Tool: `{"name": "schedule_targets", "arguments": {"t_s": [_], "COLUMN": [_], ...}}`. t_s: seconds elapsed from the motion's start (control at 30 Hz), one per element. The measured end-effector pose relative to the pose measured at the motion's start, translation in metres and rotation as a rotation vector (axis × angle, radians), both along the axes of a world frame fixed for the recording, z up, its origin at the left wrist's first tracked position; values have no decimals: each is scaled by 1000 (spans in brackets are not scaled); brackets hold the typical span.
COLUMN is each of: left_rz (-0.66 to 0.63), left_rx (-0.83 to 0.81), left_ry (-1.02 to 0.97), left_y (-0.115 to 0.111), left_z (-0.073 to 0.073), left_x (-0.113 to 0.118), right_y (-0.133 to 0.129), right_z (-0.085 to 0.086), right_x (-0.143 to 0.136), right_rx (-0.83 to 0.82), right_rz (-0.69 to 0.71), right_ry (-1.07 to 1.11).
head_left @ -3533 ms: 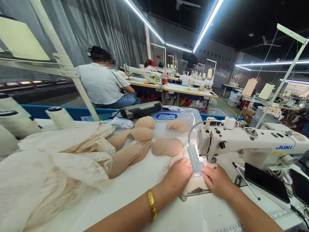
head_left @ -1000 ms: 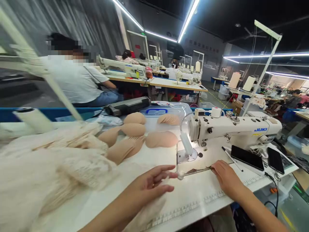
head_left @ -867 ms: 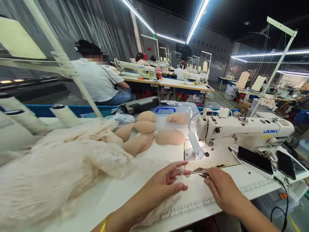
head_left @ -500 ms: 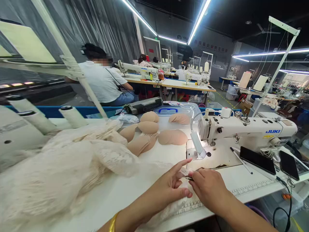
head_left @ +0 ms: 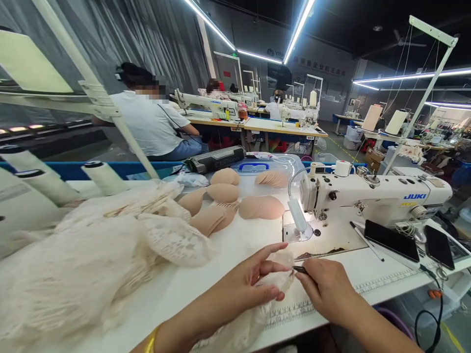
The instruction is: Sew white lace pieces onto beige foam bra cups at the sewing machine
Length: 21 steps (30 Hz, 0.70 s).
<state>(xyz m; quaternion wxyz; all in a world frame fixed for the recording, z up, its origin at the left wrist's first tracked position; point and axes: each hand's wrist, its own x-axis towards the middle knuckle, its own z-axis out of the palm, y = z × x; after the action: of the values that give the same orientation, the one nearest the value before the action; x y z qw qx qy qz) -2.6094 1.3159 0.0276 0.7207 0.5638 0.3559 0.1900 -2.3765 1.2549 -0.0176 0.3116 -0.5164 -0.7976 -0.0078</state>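
My left hand (head_left: 247, 282) holds a cream, sheer lace piece (head_left: 246, 327) over the table's front edge, with its index finger stretched out and the other fingers and thumb curled on the cloth. Close on its right, my right hand (head_left: 329, 284) is closed around a small dark tool (head_left: 300, 269). The tool's slim tip points left and meets the lace by my left fingertips; its exact kind is mostly hidden in the fist. Just beyond both hands stands the white sewing machine (head_left: 371, 196), its small lamp (head_left: 296, 213) lit over the needle plate.
A big heap of cream lace (head_left: 99, 260) covers the left side. Skin-toned bra cups (head_left: 261, 207) lie in stacks behind my hands. Phones (head_left: 392, 240) and a pen (head_left: 368, 241) are at right. A printed ruler (head_left: 390, 279) runs along the front edge. A co-worker (head_left: 143, 117) sits ahead.
The lace between my hands has been lifted and shifted, showing more cloth around the fingers. My right hand and the tool have moved slightly right. The camera view has tilted a little.
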Motion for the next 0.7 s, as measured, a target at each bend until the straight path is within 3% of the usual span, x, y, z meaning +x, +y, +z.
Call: {"name": "schedule_targets", "arguments": {"t_s": [0.17,0.4,0.5,0.6,0.7], "left_rz": [5,-2,-53,-18,289], "left_rx": [17,22,82,377,1008], "left_ry": [-36,2,66,342,799], "left_y": [0,-6,-4,12,36], "left_z": [-13,-11,-5,18,41], "left_x": [-3,6,-4,-43,-81], "right_y": [-2,-3,-3,-4,-4], "right_z": [-3,1,4,0,-10], "right_x": [0,-10,-5,21,58], "right_rx": [-10,-166,-276,-311,-276], "right_rz": [-17,-31,-64,-180,-315], "right_ry": [24,160,292,261,22]}}
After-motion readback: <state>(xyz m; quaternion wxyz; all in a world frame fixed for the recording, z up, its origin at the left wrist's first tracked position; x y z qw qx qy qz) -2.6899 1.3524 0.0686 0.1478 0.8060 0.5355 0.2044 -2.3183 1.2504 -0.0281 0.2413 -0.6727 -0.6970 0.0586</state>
